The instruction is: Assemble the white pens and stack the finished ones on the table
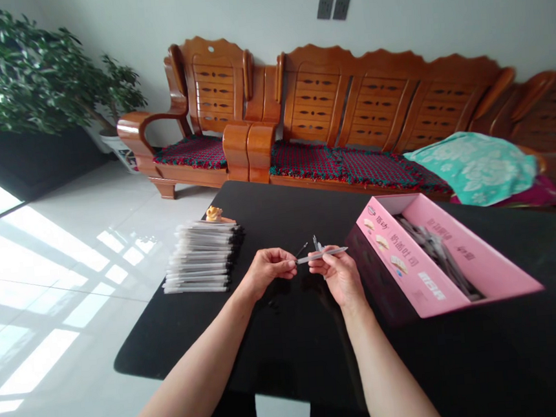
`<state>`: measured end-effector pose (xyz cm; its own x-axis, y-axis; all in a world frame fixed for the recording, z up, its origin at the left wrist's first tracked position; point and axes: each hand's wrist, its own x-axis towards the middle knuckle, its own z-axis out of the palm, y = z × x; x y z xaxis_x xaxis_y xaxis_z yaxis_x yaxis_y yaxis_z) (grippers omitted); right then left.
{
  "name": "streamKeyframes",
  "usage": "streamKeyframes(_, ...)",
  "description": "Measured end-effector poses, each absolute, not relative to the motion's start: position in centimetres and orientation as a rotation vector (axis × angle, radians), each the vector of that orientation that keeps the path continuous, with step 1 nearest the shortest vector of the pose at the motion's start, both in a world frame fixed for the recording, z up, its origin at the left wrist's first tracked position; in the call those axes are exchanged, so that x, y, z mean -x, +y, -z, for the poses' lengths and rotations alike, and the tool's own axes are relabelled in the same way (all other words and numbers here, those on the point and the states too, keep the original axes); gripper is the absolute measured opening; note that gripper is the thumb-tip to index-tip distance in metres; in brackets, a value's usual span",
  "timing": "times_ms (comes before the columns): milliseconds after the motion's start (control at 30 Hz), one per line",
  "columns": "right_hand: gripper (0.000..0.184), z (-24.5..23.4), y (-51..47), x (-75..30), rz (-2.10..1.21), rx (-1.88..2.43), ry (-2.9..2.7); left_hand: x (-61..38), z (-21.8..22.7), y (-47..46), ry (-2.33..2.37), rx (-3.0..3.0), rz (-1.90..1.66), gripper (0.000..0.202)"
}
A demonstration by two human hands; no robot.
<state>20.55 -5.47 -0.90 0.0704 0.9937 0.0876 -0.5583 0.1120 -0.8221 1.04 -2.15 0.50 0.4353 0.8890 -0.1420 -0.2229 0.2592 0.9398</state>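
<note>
A slim pen [311, 257] with a pale translucent barrel is held level between my hands above the black table. My left hand [274, 264] pinches its dark left end with thumb and fingertips. Toward the tip, my right hand [341, 274] has its fingers closed round the barrel. Just behind the right fingers are small clear pieces [317, 243], too small to name, and a thin dark piece [302, 248] lies near the left fingertips. To the left is a stacked row of similar pens [199, 257], their dark ends facing right.
An open pink box [404, 269] with dark and clear pen parts [437, 253] stands at the right on the black table [290, 344]. A small yellowish figurine [214, 213] sits behind the pens. Beyond the table are a wooden bench [356, 98] and a teal cloth [478, 165].
</note>
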Motion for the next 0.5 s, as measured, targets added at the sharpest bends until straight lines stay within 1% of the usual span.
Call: streamKeyframes(500, 0.017, 1.13, -5.41, -20.56, -1.301, 0.738, -0.803, -1.25, -0.32, -2.12, 0.825, -1.057, -0.89, 0.037)
